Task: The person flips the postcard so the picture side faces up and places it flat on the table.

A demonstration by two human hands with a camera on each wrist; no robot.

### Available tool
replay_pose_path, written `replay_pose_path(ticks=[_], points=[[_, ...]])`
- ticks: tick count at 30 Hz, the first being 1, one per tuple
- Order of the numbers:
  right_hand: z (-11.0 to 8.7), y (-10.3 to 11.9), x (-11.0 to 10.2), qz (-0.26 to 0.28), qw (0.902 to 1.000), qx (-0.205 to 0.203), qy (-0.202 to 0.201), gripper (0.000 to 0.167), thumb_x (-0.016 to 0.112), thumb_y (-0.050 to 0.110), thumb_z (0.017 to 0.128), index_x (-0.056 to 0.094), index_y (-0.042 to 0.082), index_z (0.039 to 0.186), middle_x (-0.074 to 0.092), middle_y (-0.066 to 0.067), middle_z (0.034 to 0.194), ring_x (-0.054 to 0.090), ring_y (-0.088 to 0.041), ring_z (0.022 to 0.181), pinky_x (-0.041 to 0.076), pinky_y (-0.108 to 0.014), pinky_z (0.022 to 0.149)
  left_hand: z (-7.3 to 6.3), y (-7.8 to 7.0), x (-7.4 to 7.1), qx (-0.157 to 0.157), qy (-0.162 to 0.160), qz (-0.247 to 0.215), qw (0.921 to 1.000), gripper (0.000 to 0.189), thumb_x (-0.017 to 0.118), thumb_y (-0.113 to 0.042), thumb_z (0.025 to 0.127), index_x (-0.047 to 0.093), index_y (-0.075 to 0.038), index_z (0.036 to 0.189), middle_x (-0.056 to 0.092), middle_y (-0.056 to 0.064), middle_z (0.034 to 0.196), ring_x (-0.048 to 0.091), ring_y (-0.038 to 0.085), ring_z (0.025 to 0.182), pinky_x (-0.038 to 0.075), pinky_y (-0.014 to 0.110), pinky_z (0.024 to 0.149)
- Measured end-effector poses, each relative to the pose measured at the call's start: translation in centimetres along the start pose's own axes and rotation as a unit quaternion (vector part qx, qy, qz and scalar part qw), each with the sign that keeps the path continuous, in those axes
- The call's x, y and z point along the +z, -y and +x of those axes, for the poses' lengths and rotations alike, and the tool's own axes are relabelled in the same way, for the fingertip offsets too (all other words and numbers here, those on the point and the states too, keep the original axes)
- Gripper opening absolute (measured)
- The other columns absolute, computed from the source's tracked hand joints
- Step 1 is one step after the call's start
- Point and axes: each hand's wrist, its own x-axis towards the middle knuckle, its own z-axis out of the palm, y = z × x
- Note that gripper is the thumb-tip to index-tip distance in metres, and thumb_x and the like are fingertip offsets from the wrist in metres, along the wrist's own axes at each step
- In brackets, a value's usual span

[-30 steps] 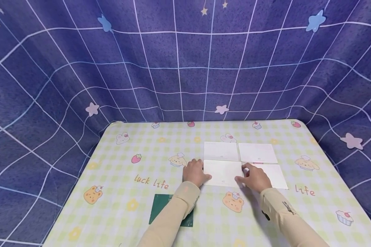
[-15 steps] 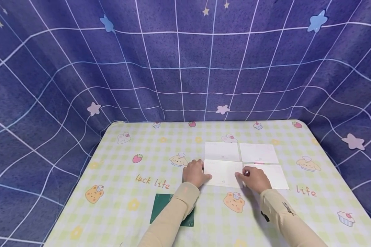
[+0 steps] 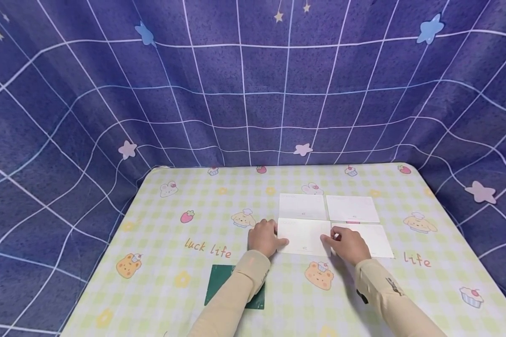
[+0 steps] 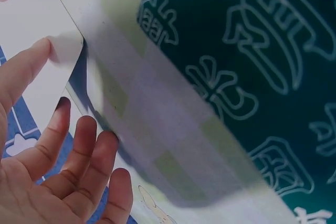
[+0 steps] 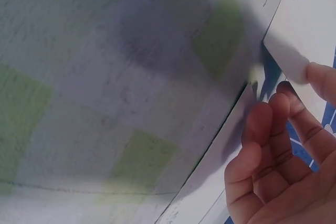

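A white card (image 3: 303,234) with small faint print, like a postcard's back, lies between both hands at the front left of a two-by-two group. My left hand (image 3: 264,238) pinches its left edge, thumb on top and forefinger at the underside, as the left wrist view shows. At the right edge, my right hand (image 3: 350,244) pinches the same card; its thumb (image 5: 320,80) presses the top face near the corner. Behind it are a back left card (image 3: 301,206) and a back right card (image 3: 354,208). The right hand partly covers the front right card (image 3: 378,238).
A dark green sheet (image 3: 216,283) with white outlined characters lies at the front left, partly under the left sleeve (image 3: 232,295). The table has a green-and-white checked cloth (image 3: 160,234) with cartoon prints. A blue curtain (image 3: 261,107) hangs around its back and sides.
The right thumb has shifted slightly toward its forefinger at the card's edge. Both hands and all the cards otherwise keep their places.
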Motion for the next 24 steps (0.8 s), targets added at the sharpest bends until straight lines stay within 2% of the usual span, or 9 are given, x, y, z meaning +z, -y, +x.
replay_pose_path(ticks=[14, 19, 24], points=[[-0.1, -0.1, -0.1, 0.014, 0.9999, 0.007, 0.001, 0.034, 0.067, 0.034, 0.096, 0.052, 0.013, 0.074, 0.051, 0.001, 0.060, 0.045, -0.017, 0.056, 0.034, -0.031, 0.055, -0.1, -0.3, 0.0, 0.012, -0.025, -0.005, 0.9996, 0.036, 0.090, -0.034, 0.076, 0.060, -0.014, 0.080, 0.049, -0.003, 0.074, 0.048, 0.015, 0.070, 0.045, 0.040, 0.072], [-0.1, 0.0, -0.2, 0.026, 0.9996, 0.010, 0.006, 0.034, 0.067, 0.034, 0.096, 0.052, 0.013, 0.075, 0.051, 0.000, 0.061, 0.045, -0.018, 0.056, 0.034, -0.031, 0.056, -0.2, -0.3, -0.4, 0.011, -0.022, -0.008, 0.9997, 0.035, 0.089, -0.033, 0.077, 0.060, -0.015, 0.080, 0.051, -0.003, 0.076, 0.049, 0.016, 0.070, 0.046, 0.040, 0.073], [0.0, 0.3, -0.7, 0.032, 0.9995, -0.007, -0.002, 0.033, 0.067, 0.035, 0.097, 0.052, 0.014, 0.077, 0.050, 0.001, 0.062, 0.045, -0.018, 0.059, 0.035, -0.032, 0.058, -0.2, -0.2, -1.2, 0.015, -0.028, -0.012, 0.9994, 0.031, 0.089, -0.030, 0.077, 0.062, -0.016, 0.083, 0.051, -0.003, 0.078, 0.051, 0.016, 0.072, 0.046, 0.040, 0.073]])
